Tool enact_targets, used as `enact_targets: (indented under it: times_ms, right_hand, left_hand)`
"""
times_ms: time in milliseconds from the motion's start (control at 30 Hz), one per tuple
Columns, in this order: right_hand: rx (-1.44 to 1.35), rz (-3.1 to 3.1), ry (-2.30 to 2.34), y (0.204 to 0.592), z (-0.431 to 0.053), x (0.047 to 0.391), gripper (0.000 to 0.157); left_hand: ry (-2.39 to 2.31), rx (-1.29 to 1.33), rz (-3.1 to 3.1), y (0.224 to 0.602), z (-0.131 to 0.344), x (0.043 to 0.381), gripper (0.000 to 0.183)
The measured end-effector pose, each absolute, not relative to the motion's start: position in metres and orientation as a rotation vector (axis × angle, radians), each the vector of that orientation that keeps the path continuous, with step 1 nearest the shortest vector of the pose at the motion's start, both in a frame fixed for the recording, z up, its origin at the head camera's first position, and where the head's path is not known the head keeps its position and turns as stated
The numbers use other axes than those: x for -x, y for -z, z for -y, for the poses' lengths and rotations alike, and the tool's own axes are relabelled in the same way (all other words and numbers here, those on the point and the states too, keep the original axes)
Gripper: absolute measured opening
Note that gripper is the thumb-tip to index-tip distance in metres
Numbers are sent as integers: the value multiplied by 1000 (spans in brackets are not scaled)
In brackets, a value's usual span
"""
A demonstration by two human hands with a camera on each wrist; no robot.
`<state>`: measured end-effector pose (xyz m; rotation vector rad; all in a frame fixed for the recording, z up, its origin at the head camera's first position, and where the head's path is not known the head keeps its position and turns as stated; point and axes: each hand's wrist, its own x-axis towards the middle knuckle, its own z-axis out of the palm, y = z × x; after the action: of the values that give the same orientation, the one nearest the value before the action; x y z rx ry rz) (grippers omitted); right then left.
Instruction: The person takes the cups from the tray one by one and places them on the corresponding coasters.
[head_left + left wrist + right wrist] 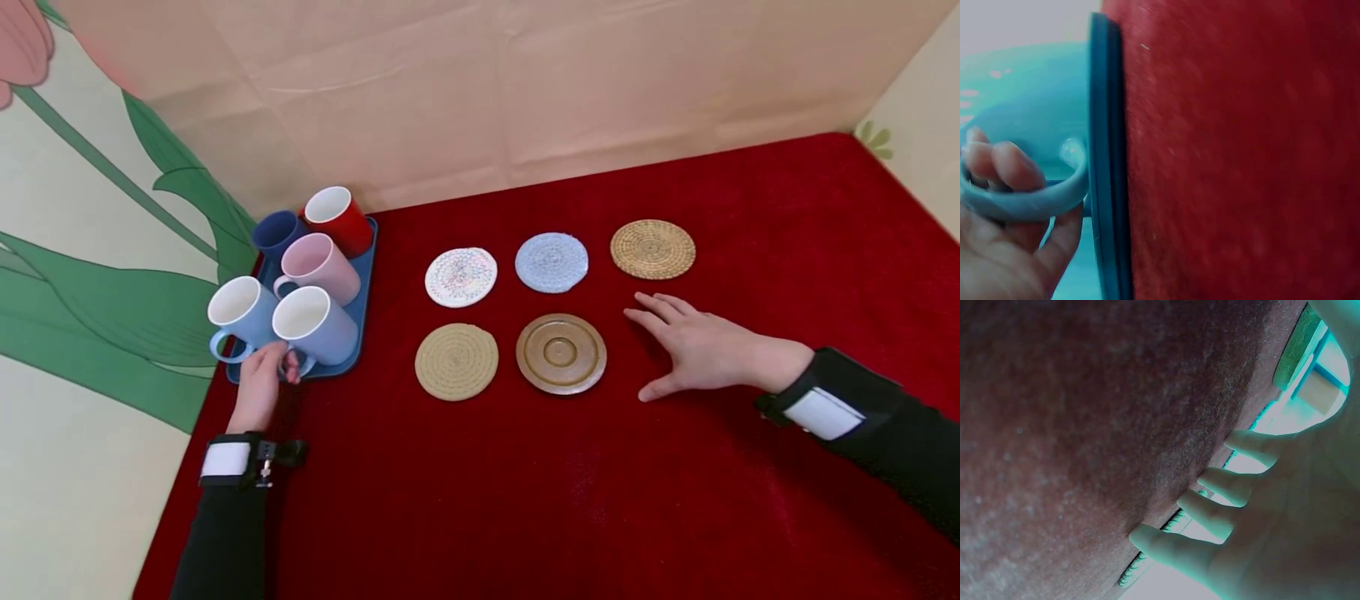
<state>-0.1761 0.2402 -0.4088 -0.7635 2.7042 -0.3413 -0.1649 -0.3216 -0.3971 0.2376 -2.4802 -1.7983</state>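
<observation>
My left hand [258,382] holds the handle of a light blue mug [330,335], which stands at the front right of a blue tray [365,287]. The left wrist view shows fingers curled through the mug's handle [1025,205], close to the tray's edge. On the right, my right hand [701,346] hovers low over the red cloth with fingers spread and nothing held. Nearest to it are a brown ridged coaster [560,353], left of its thumb, and a woven straw coaster [652,249] beyond its fingers.
Also on the tray are a second light blue mug [247,310], a pink mug [333,271], a red mug [351,229] and a dark blue mug [276,235]. Further coasters lie mid-table: white patterned [461,277], pale blue [552,262], beige [457,362]. A draped backdrop [510,92] borders the back.
</observation>
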Motion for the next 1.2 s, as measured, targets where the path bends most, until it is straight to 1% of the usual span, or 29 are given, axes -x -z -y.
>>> enact_targets:
  times_ms: [100, 200, 367, 467, 567, 733, 900, 1000, 1200]
  right_hand:
    - [762, -2702, 341, 409, -240, 176, 119]
    - [756, -2700, 342, 408, -239, 176, 119]
    - [750, -2697, 335, 407, -239, 177, 119]
    - [749, -2694, 335, 406, -239, 178, 119]
    - [748, -2691, 334, 405, -238, 178, 119]
    - [749, -2690, 325, 405, -238, 178, 119]
    - [763, -2686, 306, 403, -238, 179, 117]
    - [764, -2695, 278, 399, -237, 183, 108]
    - [759, -2763, 302, 380, -221, 207, 72]
  left_hand:
    - [2046, -140, 2375, 398, 325, 162, 43]
    - [2179, 23, 2321, 401, 328, 161, 47]
    - [2340, 291, 2242, 405, 333, 163, 46]
    - [2395, 391, 2173, 407, 332, 163, 45]
    - [2396, 424, 2103, 410, 328, 162, 46]
    - [2382, 384, 1996, 411, 317, 159, 47]
    - [2364, 366, 1892, 404, 306, 158, 47]
    - [2339, 351, 1881, 396, 297, 162, 45]
    - [2353, 268, 1869, 385, 269, 171, 41]
